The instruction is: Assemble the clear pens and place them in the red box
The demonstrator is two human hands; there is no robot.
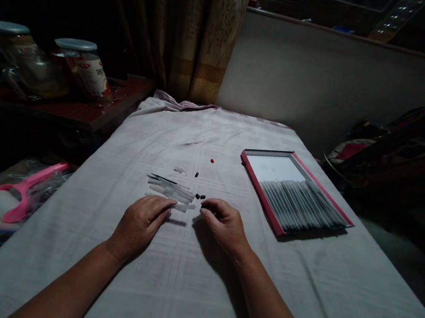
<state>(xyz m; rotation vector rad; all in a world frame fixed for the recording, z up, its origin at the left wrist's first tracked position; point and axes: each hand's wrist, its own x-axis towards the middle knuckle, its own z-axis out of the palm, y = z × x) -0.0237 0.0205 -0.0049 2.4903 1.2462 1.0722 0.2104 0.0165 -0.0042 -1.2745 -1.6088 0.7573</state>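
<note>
My left hand (142,217) is closed, its thumb and fingertips pinching one end of a slim translucent pen tube (186,207) that points to the right. Facing it, my right hand (223,224) has thumb and forefinger together at a small dark piece, apparently a black pen cap, mostly hidden by the fingers. Just beyond both hands lies a loose pile of similar pen tubes (169,190), one with a dark length. Small black caps (200,196) rest beside the pile, with another black cap (197,174) and a red cap (212,161) farther off.
On the right, a shallow pink-edged box (264,199) holds a row of many dark-tipped pens (303,207). A pale checked cloth (164,288) covers the table. Lidded jars (90,72) stand on a dark red side table at left, above a pink plastic handle (24,191).
</note>
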